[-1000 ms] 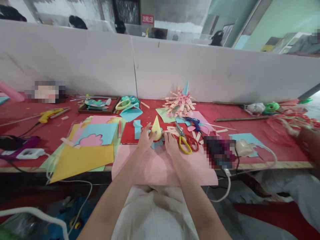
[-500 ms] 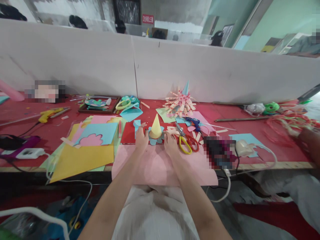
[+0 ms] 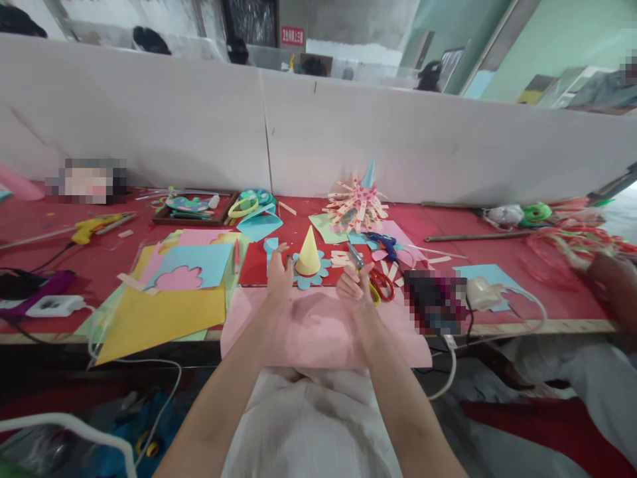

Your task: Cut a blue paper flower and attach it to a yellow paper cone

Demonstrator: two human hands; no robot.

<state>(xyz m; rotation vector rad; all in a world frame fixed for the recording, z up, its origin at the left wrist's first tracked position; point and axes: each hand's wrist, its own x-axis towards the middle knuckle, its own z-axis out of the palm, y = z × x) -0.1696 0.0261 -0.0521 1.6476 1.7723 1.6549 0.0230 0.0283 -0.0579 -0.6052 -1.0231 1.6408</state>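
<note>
A yellow paper cone (image 3: pixel 309 253) stands upright on a blue scalloped paper flower (image 3: pixel 324 263), with a reddish band at its base. They sit on a red sheet (image 3: pixel 251 269). My left hand (image 3: pixel 281 275) is just left of the cone, fingers apart and holding nothing, beside a blue paper strip (image 3: pixel 271 245). To the right, my right hand (image 3: pixel 354 284) is raised with fingers loosely curled and thumb apart, nothing visible in it. It partly covers yellow-handled scissors (image 3: pixel 356 255); red scissor handles (image 3: pixel 383 285) lie beside them. Pink paper (image 3: pixel 313 332) lies under my wrists.
Stacked coloured sheets (image 3: pixel 174 318) lie left, near a yellow glue gun (image 3: pixel 97 228). Behind are a tray of cut pieces (image 3: pixel 229 206), a spiky pink paper piece with a blue cone (image 3: pixel 367 192) and a blue glue gun (image 3: pixel 383 244). A white plug and cord (image 3: pixel 485 295) lie right.
My right hand has left the blue flower's edge and moved right and up, its fingers curling, now over the scissors. My left hand has drawn slightly away from the flower. The cone stays upright.
</note>
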